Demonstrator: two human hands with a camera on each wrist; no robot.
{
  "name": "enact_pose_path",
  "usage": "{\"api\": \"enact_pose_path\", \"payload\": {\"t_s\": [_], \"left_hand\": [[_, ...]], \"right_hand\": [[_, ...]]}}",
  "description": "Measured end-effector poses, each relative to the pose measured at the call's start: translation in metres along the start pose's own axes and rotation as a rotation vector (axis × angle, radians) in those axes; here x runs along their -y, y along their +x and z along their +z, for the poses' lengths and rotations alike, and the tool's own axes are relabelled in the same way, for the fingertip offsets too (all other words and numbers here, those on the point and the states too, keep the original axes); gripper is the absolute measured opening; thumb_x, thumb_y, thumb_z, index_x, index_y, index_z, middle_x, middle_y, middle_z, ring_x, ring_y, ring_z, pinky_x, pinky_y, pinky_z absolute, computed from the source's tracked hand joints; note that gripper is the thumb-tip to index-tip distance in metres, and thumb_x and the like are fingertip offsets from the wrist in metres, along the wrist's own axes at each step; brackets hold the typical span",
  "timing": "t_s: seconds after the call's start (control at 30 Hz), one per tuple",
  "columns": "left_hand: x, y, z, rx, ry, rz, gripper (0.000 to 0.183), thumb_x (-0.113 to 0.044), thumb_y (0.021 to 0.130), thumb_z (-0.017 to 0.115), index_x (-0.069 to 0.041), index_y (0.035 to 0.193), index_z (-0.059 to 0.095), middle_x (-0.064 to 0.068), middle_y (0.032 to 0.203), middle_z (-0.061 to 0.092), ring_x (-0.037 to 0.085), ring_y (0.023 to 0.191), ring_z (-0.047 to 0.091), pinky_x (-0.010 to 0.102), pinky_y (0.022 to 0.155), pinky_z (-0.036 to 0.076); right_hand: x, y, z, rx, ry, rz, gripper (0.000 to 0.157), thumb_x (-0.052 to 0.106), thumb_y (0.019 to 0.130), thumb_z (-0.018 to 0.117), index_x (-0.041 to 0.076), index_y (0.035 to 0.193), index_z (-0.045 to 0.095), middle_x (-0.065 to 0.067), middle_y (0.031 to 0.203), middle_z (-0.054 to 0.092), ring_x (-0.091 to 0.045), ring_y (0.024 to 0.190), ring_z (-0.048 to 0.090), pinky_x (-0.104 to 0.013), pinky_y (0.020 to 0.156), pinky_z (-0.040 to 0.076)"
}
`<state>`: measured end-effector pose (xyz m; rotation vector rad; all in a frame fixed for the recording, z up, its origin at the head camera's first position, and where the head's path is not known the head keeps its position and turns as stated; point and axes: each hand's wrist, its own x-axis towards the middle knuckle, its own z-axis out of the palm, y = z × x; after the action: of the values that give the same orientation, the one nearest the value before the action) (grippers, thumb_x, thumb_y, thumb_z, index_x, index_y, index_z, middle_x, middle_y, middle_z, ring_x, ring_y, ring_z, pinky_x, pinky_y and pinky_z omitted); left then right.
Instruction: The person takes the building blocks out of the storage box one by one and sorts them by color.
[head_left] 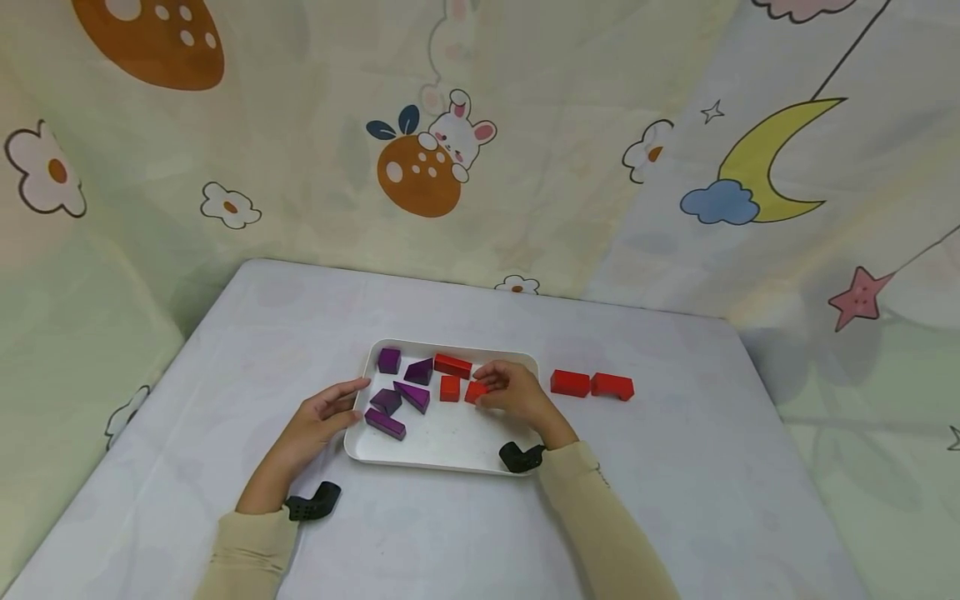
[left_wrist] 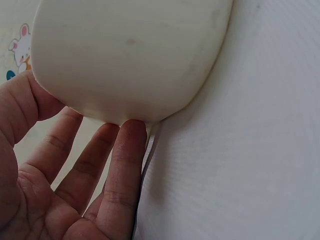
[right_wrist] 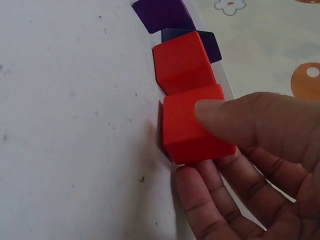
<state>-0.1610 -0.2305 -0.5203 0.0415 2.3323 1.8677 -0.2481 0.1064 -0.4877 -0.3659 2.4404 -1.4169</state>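
A white tray (head_left: pixel 442 450) holds red and purple blocks. My left hand (head_left: pixel 318 425) rests against the tray's left end, thumb and fingers spread along its edge; in the left wrist view, the fingertips (left_wrist: pixel 131 132) touch the white wall. Over the tray's right part, my right hand (head_left: pixel 517 396) pinches a red cube (right_wrist: pixel 192 122) between thumb and fingers. Just beside that cube sits another red cube (head_left: pixel 449 388). Behind them, along the far wall, lies a long red block (head_left: pixel 453 365).
Several purple blocks, among them a cube (head_left: pixel 388 360), a wedge (head_left: pixel 412 396) and a long bar (head_left: pixel 385 423), fill the tray's left part. Outside the tray on the right stand a red block (head_left: pixel 570 383) and a red arch block (head_left: pixel 612 386). A patterned cloth hangs behind the table (head_left: pixel 675 500).
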Motion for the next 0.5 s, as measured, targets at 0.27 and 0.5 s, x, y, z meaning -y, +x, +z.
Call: {"api": "enact_pose_path", "payload": {"t_s": [0.27, 0.5], "left_hand": [[-0.002, -0.001, 0.001, -0.001, 0.026, -0.011, 0.057, -0.01, 0.105, 0.068, 0.0, 0.158, 0.052, 0.025, 0.166, 0.044, 0.048, 0.152, 0.043, 0.027, 0.108, 0.045], [-0.001, -0.001, 0.001, 0.002, 0.013, 0.004, 0.056, -0.008, 0.104, 0.068, 0.0, 0.158, 0.053, 0.025, 0.166, 0.044, 0.048, 0.151, 0.043, 0.013, 0.099, 0.043]], "right_hand": [[0.001, -0.006, -0.012, -0.036, 0.067, -0.009, 0.025, -0.001, 0.094, 0.079, 0.001, 0.119, 0.077, -0.011, 0.116, 0.074, -0.027, 0.107, 0.07, -0.038, 0.095, 0.06], [0.0, -0.02, -0.028, -0.049, 0.17, -0.054, 0.027, 0.002, 0.099, 0.076, -0.002, 0.125, 0.074, -0.015, 0.126, 0.072, -0.03, 0.115, 0.068, -0.033, 0.094, 0.059]]}}
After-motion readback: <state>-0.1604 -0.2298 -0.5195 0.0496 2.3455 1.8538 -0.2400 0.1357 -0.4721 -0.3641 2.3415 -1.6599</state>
